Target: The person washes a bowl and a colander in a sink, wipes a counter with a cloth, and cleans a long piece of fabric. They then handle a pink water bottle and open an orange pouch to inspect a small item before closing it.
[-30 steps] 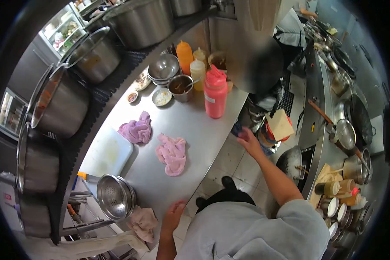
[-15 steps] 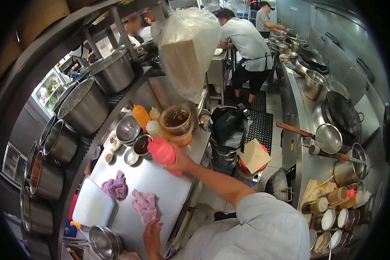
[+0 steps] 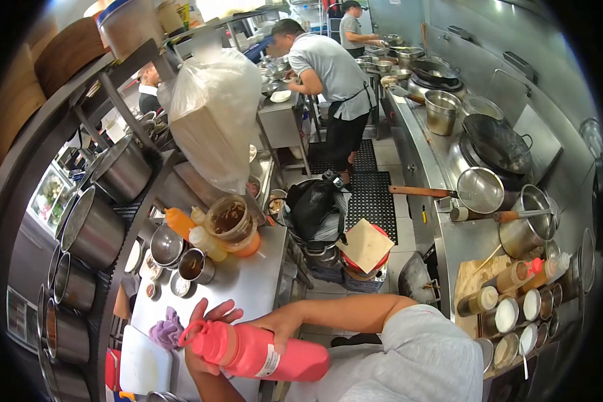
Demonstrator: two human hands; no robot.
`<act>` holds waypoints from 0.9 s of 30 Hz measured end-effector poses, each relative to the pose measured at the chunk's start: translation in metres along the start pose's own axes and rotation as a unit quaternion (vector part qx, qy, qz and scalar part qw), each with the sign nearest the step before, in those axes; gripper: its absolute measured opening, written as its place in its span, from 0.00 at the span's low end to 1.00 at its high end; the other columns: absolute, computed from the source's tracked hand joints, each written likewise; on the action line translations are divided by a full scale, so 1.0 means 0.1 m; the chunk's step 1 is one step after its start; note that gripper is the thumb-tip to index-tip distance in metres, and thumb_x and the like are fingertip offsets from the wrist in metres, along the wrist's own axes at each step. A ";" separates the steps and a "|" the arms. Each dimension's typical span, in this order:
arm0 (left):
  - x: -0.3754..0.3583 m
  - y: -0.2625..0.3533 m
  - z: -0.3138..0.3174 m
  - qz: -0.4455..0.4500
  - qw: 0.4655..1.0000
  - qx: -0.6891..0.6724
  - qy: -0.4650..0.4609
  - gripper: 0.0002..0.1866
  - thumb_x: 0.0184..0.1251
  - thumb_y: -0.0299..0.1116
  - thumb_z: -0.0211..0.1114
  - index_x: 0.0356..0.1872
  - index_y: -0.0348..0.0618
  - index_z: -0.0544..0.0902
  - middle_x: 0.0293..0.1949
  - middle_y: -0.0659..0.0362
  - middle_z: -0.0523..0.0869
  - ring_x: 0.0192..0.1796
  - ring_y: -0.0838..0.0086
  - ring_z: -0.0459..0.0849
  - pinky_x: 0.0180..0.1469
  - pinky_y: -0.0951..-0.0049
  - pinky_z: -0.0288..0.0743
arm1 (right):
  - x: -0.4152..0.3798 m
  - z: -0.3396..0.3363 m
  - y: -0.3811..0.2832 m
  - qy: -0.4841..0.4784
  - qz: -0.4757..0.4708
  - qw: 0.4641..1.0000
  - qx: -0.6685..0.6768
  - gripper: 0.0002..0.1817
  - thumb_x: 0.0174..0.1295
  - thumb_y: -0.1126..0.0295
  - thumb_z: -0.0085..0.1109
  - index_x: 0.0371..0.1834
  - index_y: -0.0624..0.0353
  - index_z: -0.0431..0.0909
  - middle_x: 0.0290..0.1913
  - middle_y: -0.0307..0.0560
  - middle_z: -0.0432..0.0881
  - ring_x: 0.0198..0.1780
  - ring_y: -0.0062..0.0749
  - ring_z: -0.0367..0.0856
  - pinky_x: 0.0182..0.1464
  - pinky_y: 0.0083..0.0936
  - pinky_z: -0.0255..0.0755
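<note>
A pink bottle (image 3: 291,358) with a looped cap lies tilted sideways close to the person's body, above the steel worktop (image 3: 248,281). My right hand (image 3: 278,328) is wrapped round its upper side. Beneath and behind the cap end is my left hand (image 3: 211,321), its fingers spread and the palm near the cap; part of it is hidden by the bottle. A purple cloth (image 3: 167,328) lies just left of the cap, beside a white cutting board (image 3: 139,358).
Squeeze bottles (image 3: 179,222), bowls (image 3: 167,244) and a brown-sauce tub (image 3: 228,218) stand at the worktop's back. Pots (image 3: 94,228) line the left shelf; a plastic bag (image 3: 214,120) hangs ahead. Two co-workers (image 3: 331,67) stand beyond. Woks (image 3: 496,144) and ladles occupy the right counter.
My right hand has brought the pink bottle from the worktop's back toward my body. My left hand has risen to the cap end, fingers spreading. The view has shifted.
</note>
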State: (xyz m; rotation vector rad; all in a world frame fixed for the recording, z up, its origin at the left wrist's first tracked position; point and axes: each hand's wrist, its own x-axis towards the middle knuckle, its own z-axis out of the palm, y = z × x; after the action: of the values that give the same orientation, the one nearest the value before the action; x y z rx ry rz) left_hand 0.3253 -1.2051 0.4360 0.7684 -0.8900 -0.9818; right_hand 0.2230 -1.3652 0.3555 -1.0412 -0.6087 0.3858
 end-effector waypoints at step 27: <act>-0.33 -0.41 -0.28 0.070 0.970 0.160 0.168 0.55 0.47 0.34 0.73 0.73 0.39 0.45 0.70 0.46 0.61 0.71 0.57 0.62 0.70 0.60 0.58 | -0.19 0.00 -0.27 0.214 0.047 0.887 -0.407 0.61 0.34 0.58 0.76 0.72 0.58 0.47 0.64 0.56 0.67 0.63 0.45 0.69 0.64 0.34 0.64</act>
State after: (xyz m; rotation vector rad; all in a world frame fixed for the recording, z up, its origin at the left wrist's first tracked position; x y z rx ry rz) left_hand 0.3266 -1.1860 0.3795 1.0942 -0.8009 -0.5656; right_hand 0.2083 -1.3888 0.3743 -1.9057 -0.3065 -0.0530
